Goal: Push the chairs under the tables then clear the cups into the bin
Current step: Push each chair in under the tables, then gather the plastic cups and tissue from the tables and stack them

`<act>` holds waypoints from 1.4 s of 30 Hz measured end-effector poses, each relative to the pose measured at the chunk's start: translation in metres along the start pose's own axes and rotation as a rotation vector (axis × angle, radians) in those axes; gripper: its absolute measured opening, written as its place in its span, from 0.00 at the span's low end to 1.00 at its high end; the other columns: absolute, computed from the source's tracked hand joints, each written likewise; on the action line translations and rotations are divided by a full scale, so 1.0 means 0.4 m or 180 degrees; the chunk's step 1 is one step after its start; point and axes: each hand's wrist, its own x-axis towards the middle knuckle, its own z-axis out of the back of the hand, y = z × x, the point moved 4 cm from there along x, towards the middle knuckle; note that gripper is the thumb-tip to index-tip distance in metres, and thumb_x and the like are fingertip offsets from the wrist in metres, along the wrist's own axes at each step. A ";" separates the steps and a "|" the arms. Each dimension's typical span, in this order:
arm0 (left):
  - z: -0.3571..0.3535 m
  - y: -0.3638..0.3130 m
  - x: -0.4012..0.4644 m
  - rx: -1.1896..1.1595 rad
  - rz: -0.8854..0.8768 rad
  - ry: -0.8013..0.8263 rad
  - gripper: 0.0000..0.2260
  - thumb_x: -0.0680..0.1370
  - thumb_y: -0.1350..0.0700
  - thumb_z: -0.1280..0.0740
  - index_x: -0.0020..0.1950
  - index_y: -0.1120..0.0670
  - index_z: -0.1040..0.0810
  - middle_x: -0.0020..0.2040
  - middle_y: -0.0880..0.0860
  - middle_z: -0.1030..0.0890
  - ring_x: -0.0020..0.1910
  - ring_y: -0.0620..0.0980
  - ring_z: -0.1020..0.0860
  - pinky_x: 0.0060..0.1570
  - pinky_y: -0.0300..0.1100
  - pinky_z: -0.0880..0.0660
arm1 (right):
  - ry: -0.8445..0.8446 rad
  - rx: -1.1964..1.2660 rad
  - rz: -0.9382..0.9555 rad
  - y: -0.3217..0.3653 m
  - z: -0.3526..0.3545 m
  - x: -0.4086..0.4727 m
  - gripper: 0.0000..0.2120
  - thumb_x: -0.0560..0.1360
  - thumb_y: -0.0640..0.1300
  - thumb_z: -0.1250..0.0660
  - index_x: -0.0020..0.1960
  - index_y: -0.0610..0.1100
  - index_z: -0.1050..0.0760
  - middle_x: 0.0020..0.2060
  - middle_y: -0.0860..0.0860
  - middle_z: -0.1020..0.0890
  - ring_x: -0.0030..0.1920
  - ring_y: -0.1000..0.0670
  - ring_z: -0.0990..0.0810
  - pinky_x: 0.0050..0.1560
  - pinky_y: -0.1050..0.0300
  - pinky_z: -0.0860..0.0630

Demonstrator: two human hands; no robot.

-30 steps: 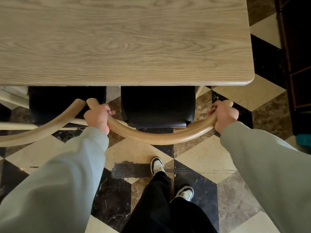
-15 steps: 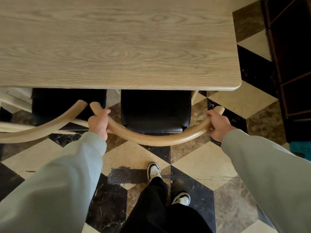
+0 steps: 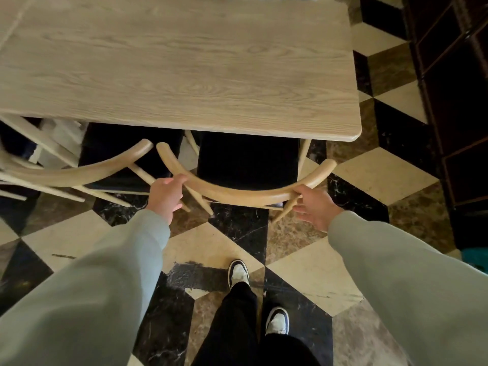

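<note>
2 hands (image 3: pixel 165 195) touching 1 of 2 chairs (image 3: pixel 237 192).

You have two chairs here: one chair (image 3: pixel 237 191) before you, a second chair (image 3: pixel 79 173) to its left. There is one wooden surface (image 3: pixel 184 62), your two hands, left hand (image 3: pixel 165 198) and right hand (image 3: pixel 315 208), and two shoes (image 3: pixel 239 273) on the floor.

A pale wooden desk (image 3: pixel 184 62) with visible matt grain, a chair (image 3: pixel 237 191) with a smooth light-wood curved backrest and a black cushioned seat just beyond the left grip (image 3: pixel 166 195), soft grey-green cloth sleeves (image 3: pixel 105 281), and a glossy marble-look tiled floor (image 3: pixel 219 241) below.
</note>
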 end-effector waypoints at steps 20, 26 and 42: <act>0.547 -0.289 -0.442 -0.0017 -0.1275 -0.0559 0.09 0.81 0.47 0.29 0.57 0.51 0.18 0.59 0.55 0.17 0.62 0.59 0.19 0.67 0.59 0.25 | 0.1074 -0.2639 0.3089 0.410 -0.460 -0.600 0.27 0.83 0.56 0.34 0.79 0.51 0.34 0.76 0.48 0.28 0.67 0.46 0.25 0.59 0.56 0.33; 0.885 -0.432 -0.518 0.0174 -0.1755 -0.1137 0.15 0.77 0.42 0.30 0.59 0.48 0.18 0.59 0.51 0.17 0.60 0.54 0.20 0.65 0.56 0.24 | 0.1234 -0.2905 0.3864 0.600 -0.751 -0.841 0.29 0.82 0.55 0.33 0.79 0.47 0.35 0.78 0.46 0.30 0.76 0.42 0.32 0.73 0.48 0.36; 1.552 -0.440 -0.435 0.0449 -0.1602 -0.2267 0.22 0.80 0.42 0.30 0.70 0.52 0.23 0.59 0.53 0.17 0.53 0.52 0.18 0.58 0.54 0.21 | 0.1868 -0.3341 0.4486 0.801 -1.416 -1.115 0.32 0.83 0.54 0.33 0.82 0.46 0.39 0.79 0.43 0.33 0.75 0.40 0.31 0.71 0.48 0.34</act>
